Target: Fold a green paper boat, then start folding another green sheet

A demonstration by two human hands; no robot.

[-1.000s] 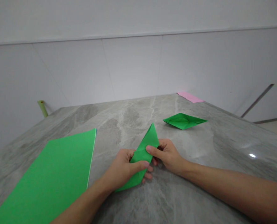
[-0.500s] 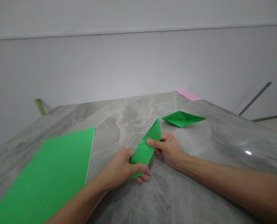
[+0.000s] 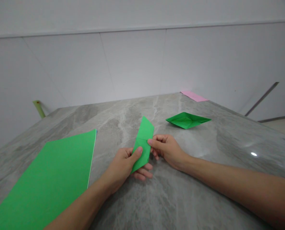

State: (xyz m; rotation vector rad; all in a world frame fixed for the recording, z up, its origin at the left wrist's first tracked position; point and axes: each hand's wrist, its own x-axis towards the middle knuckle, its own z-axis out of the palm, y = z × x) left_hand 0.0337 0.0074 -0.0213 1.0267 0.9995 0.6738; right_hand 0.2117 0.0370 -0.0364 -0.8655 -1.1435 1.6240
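Observation:
Between my hands is a folded green paper, a narrow slanted strip with a crease across its middle. My left hand grips its lower left part, thumb on top and fingers underneath. At the right edge, my right hand pinches the paper between thumb and fingers near the crease. Beyond my right hand, a folded green paper boat rests on the grey marbled table. The underside of the held paper is hidden.
A stack of green paper sheets lies at the left, partly behind my left forearm. A pink paper lies at the far right edge. A pale wall rises behind the table.
The folded paper has turned more upright, its top tip swinging left, and now shows a flat face. My left thumb has moved up onto its face; my right hand has shifted slightly left.

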